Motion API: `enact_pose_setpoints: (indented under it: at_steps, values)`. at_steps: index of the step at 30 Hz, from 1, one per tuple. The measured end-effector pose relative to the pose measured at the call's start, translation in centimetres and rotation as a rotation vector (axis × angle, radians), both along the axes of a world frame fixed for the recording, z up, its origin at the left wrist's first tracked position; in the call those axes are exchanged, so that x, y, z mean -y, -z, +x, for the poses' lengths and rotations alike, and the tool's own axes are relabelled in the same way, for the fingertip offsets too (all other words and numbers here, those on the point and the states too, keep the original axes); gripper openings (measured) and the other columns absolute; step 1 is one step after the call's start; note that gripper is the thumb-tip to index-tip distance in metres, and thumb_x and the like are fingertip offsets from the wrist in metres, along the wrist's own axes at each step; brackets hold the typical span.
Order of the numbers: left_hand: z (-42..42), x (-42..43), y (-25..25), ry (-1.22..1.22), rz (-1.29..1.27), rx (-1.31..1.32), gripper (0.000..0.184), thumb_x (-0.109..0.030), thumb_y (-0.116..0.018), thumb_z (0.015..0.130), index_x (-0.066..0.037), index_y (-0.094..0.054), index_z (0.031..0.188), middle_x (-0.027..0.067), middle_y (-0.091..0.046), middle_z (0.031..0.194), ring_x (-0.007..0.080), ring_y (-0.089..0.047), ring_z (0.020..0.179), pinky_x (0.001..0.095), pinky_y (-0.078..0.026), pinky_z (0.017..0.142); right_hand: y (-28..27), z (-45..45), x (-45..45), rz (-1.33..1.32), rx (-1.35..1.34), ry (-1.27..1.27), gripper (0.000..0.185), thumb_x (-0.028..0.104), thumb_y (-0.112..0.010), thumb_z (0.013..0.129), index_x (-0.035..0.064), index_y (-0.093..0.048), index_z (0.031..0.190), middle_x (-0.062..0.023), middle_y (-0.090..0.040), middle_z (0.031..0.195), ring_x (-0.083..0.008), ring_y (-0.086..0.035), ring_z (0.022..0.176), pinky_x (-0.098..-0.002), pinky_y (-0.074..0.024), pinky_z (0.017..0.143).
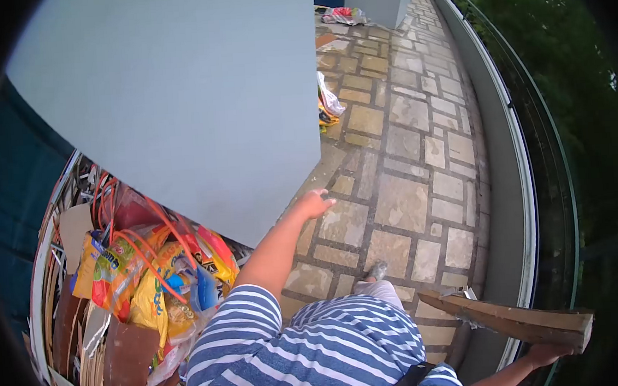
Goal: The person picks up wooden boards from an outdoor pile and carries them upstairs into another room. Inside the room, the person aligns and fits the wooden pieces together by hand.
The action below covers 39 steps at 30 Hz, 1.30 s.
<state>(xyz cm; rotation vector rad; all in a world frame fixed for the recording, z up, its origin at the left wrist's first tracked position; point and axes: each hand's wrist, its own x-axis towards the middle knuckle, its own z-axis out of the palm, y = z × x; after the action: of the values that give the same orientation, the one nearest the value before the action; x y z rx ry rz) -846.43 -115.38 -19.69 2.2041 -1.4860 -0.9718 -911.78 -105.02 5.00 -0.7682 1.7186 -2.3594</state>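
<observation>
Your right hand (551, 352) is closed around the cardboard (518, 318) near one end, beside the ledge (509, 195). Your left hand (315, 205) is curled near the wall (176, 95), nothing visible in it; can't tell how tightly. One-handed end hold could let the cardboard tip or snag the ledge. Paving (401, 194) joints could catch a foot. Outdoor walkway, greenery (579, 106) right, wrappers (151, 280) heaped left.
</observation>
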Motion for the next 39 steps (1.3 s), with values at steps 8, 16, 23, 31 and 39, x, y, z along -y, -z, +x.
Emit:
enact_pose_setpoints:
  at_steps: [8,16,23,31,39]
  values:
    - [4.2,21.4,9.8,-0.133,0.131,0.098,0.065,-0.055,-0.063,0.083,-0.010,-0.057,0.130,0.0220,-0.060,0.124,0.0351,-0.057,0.117,0.0392,-0.044,0.100,4.6,1.8,36.1,0.020,0.049,-0.173,0.094,0.075,-0.029,0.089,0.0038,-0.021,0.150,-0.0168,-0.027,0.152,-0.0338,-0.033,0.136,-0.0457,-0.0288,0.112]
    - [13.5,16.4,17.7,-0.069,0.832,0.140,0.055,-0.053,-0.053,0.089,-0.006,-0.066,0.115,0.0189,-0.063,0.119,0.0363,-0.061,0.109,0.0440,-0.047,0.094,2.1,12.4,71.6,0.170,-0.096,-0.297,0.095,0.075,-0.029,0.089,-0.0007,-0.028,0.147,-0.0183,-0.035,0.147,-0.0317,-0.039,0.132,-0.0412,-0.0327,0.109]
    - [22.0,51.5,15.8,-0.474,0.855,-0.030,0.061,-0.056,-0.064,0.081,-0.002,-0.068,0.108,0.0227,-0.063,0.118,0.0361,-0.060,0.110,0.0431,-0.048,0.092,1.4,26.5,99.1,0.090,-0.175,-0.346,0.096,0.075,-0.028,0.089,-0.0043,-0.032,0.144,-0.0190,-0.042,0.141,-0.0305,-0.046,0.126,-0.0402,-0.0380,0.105]
    - [37.4,106.2,4.2,-0.200,-0.180,-0.006,0.056,-0.044,-0.066,0.084,-0.004,-0.060,0.123,0.0227,-0.067,0.106,0.0332,-0.065,0.098,0.0396,-0.051,0.085,0.4,39.3,126.7,-0.078,-0.133,-0.338,0.102,0.081,-0.031,0.083,0.0012,-0.026,0.147,-0.0146,-0.033,0.147,-0.0276,-0.036,0.133,-0.0400,-0.0291,0.111]
    - [48.5,121.0,9.3,-0.380,0.084,0.033,0.062,-0.053,-0.057,0.087,-0.004,-0.058,0.126,0.0246,-0.059,0.123,0.0372,-0.056,0.116,0.0408,-0.044,0.098,2.2,58.2,159.1,0.013,-0.041,-0.481,0.100,0.080,-0.026,0.084,0.0041,-0.025,0.148,-0.0159,-0.027,0.152,-0.0331,-0.031,0.138,-0.0457,-0.0267,0.114]
